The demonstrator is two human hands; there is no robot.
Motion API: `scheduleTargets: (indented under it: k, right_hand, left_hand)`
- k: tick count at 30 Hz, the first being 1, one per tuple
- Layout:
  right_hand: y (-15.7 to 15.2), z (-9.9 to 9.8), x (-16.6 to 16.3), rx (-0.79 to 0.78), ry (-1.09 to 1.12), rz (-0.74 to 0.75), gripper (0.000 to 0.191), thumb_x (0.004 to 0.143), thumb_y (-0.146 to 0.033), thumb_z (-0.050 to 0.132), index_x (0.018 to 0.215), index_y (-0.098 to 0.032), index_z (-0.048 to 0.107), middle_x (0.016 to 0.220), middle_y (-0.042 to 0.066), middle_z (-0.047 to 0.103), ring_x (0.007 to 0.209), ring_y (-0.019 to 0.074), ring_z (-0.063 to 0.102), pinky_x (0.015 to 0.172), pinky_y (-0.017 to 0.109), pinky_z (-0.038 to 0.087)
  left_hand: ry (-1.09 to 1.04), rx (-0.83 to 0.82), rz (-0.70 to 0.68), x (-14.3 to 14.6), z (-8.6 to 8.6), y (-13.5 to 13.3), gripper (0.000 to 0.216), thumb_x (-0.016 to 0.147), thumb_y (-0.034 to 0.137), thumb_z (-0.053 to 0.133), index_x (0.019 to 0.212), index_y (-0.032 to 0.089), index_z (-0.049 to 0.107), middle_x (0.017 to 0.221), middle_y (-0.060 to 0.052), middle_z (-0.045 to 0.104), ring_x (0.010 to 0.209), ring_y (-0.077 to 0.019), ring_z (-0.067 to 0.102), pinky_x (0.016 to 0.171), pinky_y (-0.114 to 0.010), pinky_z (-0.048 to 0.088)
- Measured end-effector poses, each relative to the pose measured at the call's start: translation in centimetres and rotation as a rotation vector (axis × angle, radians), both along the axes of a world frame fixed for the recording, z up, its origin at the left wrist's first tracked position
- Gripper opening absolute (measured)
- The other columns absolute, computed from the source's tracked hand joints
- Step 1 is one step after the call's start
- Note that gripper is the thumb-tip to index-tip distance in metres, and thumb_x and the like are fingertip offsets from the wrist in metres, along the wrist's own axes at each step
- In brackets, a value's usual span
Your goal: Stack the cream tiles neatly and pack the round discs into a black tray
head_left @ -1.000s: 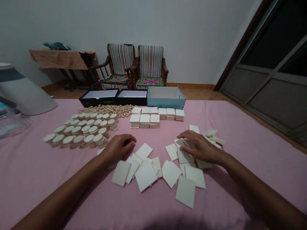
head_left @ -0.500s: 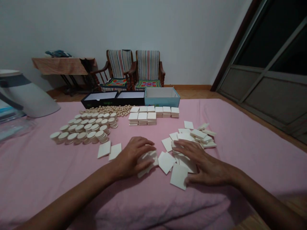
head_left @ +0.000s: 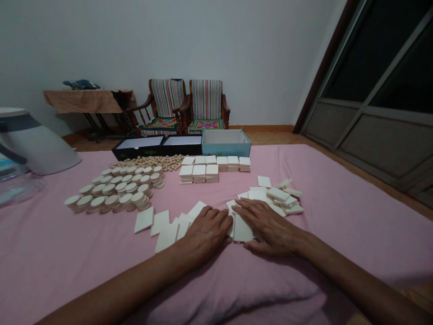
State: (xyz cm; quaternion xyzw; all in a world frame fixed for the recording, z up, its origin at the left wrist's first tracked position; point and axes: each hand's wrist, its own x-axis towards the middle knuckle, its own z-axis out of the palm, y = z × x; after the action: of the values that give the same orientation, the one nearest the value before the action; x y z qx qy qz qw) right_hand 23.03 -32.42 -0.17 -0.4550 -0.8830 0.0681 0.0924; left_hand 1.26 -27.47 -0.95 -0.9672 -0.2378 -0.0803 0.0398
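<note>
My left hand (head_left: 209,229) lies palm down with its fingers stretched out, on and beside white square tiles. Several loose tiles (head_left: 167,235) spread out to its left, partly overlapping. Close by on the right, my right hand (head_left: 269,225) rests flat over more tiles, fingers extended; one square tile (head_left: 242,229) shows between the two hands. Whatever lies beneath both palms is hidden. Beyond the right hand, a jumbled pile of square tiles (head_left: 286,197) sits on the pink cloth (head_left: 345,216). A single tile (head_left: 264,181) lies just behind that pile.
Neat stacks of square tiles (head_left: 199,170) stand ahead, with rows of stacked round discs (head_left: 126,199) to the left. Small wooden pieces (head_left: 152,161) lie before a black box (head_left: 138,148) and a light blue box (head_left: 226,145). A white jug (head_left: 47,146) stands far left.
My left hand has shifted right and turned flatter, close to my right hand. Several tiles now lie spread to its left, and fewer show in front of my right hand.
</note>
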Motion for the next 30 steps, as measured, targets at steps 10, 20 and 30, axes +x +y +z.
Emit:
scheduleTargets:
  k: [10, 20, 30]
  right_hand:
    - [2.2, 0.3, -0.7, 0.045, 0.132, -0.004, 0.050, 0.082, -0.034, 0.057, 0.127, -0.015, 0.048, 0.114, 0.014, 0.057, 0.108, 0.0261, 0.047, 0.095, 0.045, 0.036]
    - [1.5, -1.5, -0.4, 0.349, 0.317, -0.118, 0.065, 0.084, -0.039, 0.055, 0.139, -0.014, 0.030, 0.133, 0.017, 0.044, 0.122, 0.0287, 0.039, 0.101, 0.049, 0.032]
    - [-1.9, -2.7, 0.9, 0.432, 0.275, -0.067, 0.061, 0.081, -0.034, 0.055, 0.134, -0.010, 0.036, 0.126, 0.019, 0.050, 0.117, 0.0318, 0.045, 0.096, 0.052, 0.036]
  left_hand:
    - [-0.023, -0.041, 0.073, -0.7, 0.6, 1.2, 0.029, 0.084, 0.034, 0.060, 0.107, 0.018, 0.052, 0.110, -0.009, 0.061, 0.101, -0.0263, 0.055, 0.087, -0.041, 0.040]
    - [-0.158, 0.043, 0.056, -1.1, -1.2, 0.0, 0.031, 0.084, 0.030, 0.060, 0.110, 0.016, 0.052, 0.114, -0.011, 0.061, 0.111, -0.0279, 0.053, 0.100, -0.046, 0.036]
    - [-0.168, -0.022, 0.050, -1.3, -0.8, -1.6, 0.032, 0.082, 0.030, 0.063, 0.108, 0.015, 0.054, 0.116, -0.011, 0.060, 0.113, -0.0287, 0.050, 0.098, -0.044, 0.039]
